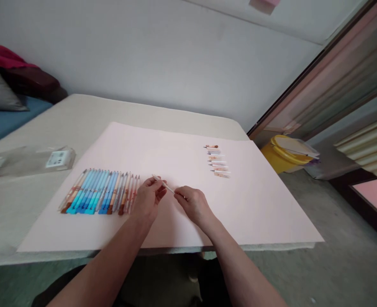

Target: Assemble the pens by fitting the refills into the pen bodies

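Observation:
Both my hands meet above the pink sheet, near its front middle. My left hand point(149, 195) is closed, fingers pinching the upper left end of a thin white pen refill point(168, 186), which slants down to the right. Thumb and fingers of my right hand point(193, 204) are closed on its lower right end. Just left of my left hand lies a row of pens point(102, 189), side by side, in blue, clear, brown and pinkish tones. Farther right, a column of disassembled pen parts point(218, 161) holds slim dark-tipped refills and short patterned pieces.
The pink sheet point(182, 149) covers much of a pale cloth-covered table point(89, 111). On the left lies a clear plastic bag point(31, 164) with a white label. A yellow bucket point(279, 153) stands on the floor beyond the right edge. A white wall point(150, 55) closes off the back.

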Motion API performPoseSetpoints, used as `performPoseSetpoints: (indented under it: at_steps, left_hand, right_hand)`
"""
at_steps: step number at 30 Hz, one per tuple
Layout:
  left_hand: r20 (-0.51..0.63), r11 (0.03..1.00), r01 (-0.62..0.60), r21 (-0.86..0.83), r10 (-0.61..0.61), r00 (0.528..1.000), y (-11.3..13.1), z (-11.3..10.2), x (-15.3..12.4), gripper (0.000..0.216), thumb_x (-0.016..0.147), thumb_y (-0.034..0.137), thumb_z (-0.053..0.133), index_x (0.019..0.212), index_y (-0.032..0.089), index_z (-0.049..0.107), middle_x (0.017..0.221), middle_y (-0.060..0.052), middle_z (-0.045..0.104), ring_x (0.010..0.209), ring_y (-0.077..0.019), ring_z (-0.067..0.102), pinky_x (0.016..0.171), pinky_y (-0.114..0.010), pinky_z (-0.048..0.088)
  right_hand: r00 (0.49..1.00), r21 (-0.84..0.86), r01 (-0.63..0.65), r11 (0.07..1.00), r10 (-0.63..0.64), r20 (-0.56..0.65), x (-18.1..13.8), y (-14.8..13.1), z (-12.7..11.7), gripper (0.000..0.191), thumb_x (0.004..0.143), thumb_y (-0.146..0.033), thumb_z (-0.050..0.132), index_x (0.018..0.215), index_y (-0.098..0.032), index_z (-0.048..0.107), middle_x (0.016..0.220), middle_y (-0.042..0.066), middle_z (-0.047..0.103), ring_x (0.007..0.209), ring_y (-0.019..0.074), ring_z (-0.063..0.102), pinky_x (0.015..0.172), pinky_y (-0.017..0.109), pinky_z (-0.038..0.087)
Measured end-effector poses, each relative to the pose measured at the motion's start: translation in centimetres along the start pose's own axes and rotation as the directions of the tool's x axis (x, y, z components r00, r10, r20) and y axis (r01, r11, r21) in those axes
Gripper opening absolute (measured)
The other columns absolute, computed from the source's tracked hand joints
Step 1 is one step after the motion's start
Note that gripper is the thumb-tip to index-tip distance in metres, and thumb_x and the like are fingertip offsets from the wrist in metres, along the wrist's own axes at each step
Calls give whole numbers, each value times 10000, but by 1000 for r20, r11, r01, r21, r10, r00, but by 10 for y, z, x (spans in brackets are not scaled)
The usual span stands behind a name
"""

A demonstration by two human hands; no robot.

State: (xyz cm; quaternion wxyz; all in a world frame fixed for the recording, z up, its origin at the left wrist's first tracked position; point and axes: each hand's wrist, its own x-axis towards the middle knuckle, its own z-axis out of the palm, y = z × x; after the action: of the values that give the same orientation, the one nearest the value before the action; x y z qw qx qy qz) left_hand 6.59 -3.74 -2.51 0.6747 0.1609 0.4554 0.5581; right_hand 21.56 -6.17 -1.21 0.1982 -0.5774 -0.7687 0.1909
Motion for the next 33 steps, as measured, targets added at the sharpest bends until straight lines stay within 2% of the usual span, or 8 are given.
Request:
performPoseSetpoints:
  at_steps: [4,7,10,14,20,33]
  left_hand:
    - [79,998,48,42,-51,996,-10,5,-10,179,692,192,691,832,159,584,825,-36,641,716,-101,611,661,-214,488]
    - [79,995,74,66,-79,994,-14,7,-15,204,694,218,687,846,177,558,828,-31,644,722,-116,626,664,-234,495]
    - [83,992,76,100,-85,993,-14,6,-15,220,698,237,679,860,187,539,841,-40,650,742,-139,643,666,-249,498]
    - [90,991,67,117,-78,993,-14,5,-12,222,714,265,664,871,195,524,829,-43,651,757,-155,653,675,-265,501]
    - [93,990,77,118,-88,992,-13,4,-10,226,716,272,657,873,197,512,835,-53,662,760,-161,659,667,-263,498]
    - [127,991,76,107,-90,988,-15,4,-11,200,717,253,660,826,193,504,783,-37,657,702,-138,649,645,-249,506]
  right_hand:
    - [999,-70,-17,997,14,-43,0,0,3,163,897,-267,500,848,-227,650,843,15,680,746,136,609,643,215,374]
    - [996,-87,-60,994,54,-71,-1,1,4,188,902,-299,495,804,-225,637,803,18,672,712,137,601,625,221,366]
    - [993,-8,-76,997,74,-94,-1,3,4,153,876,-254,526,763,-213,621,764,14,655,685,131,587,623,219,371]
    - [984,183,-82,980,109,-143,0,8,6,85,815,-202,568,739,-207,605,704,0,624,650,128,561,609,219,381]
    - [977,394,-112,912,174,-125,0,14,9,56,756,-161,567,733,-207,588,620,-31,558,592,117,526,572,216,382]
    - [974,479,-145,866,211,-86,2,14,15,48,737,-172,573,705,-205,589,579,-31,551,574,123,536,555,220,399]
